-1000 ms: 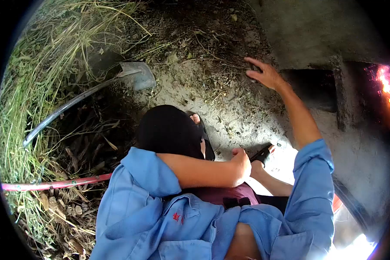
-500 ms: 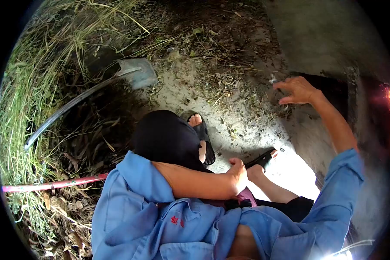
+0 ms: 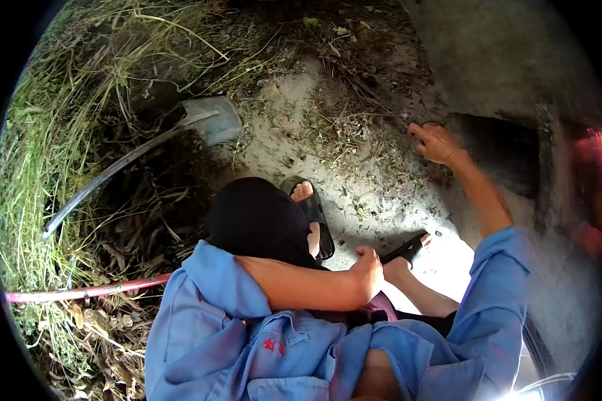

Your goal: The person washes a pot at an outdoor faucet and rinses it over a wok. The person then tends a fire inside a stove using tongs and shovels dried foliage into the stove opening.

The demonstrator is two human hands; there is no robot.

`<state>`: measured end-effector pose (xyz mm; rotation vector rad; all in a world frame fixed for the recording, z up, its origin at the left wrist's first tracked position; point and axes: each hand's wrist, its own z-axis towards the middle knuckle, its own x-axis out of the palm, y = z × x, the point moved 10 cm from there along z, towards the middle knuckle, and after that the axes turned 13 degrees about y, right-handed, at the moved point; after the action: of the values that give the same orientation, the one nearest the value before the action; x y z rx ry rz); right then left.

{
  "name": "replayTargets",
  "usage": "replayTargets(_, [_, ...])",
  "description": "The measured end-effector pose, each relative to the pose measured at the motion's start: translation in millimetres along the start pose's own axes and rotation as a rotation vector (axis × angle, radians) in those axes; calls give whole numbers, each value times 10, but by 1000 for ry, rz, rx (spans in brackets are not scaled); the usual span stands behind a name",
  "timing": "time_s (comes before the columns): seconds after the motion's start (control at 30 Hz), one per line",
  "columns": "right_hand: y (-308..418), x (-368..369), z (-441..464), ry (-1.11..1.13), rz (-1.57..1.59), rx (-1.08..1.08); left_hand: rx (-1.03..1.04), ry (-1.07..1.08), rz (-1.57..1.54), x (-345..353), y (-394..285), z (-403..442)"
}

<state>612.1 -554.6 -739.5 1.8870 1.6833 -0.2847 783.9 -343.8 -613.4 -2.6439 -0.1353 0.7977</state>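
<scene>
We reach our right hand (image 3: 436, 144) over the ground, well to the right of the shovel (image 3: 214, 121).
The dry litter (image 3: 364, 130) lies between the shovel and the dark opening (image 3: 502, 152); our right hand is at its far edge from the shovel, fingers bent, and our left hand (image 3: 366, 274), below and right of the shovel, is loosely curled by our knee (image 3: 257, 217); in this dim, blurred view we cannot tell whether either grip is closed or holds anything.
</scene>
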Motion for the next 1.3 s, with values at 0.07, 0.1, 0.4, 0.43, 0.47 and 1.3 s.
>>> replayTargets(0.07, [120, 43, -74, -38, 78, 0, -1, -18, 68, -12, 25, -16])
replayTargets(0.1, [178, 37, -137, -76, 158, -9, 4, -24, 77, -33, 37, -28])
replayTargets(0.4, [528, 125, -1232, -510, 87, -1, -21, -6, 19, -193, 167, -74])
replayTargets(0.43, [584, 133, -1385, -518, 82, 32, 17, 36, -11, -206, 175, -84])
replayTargets(0.47, [653, 131, -1558, -527, 104, 51, -28, 25, -61, -230, 225, -53])
replayTargets(1.3, [969, 673, -4029, -1126, 862, 450, 99, -69, 8, -390, 157, -255])
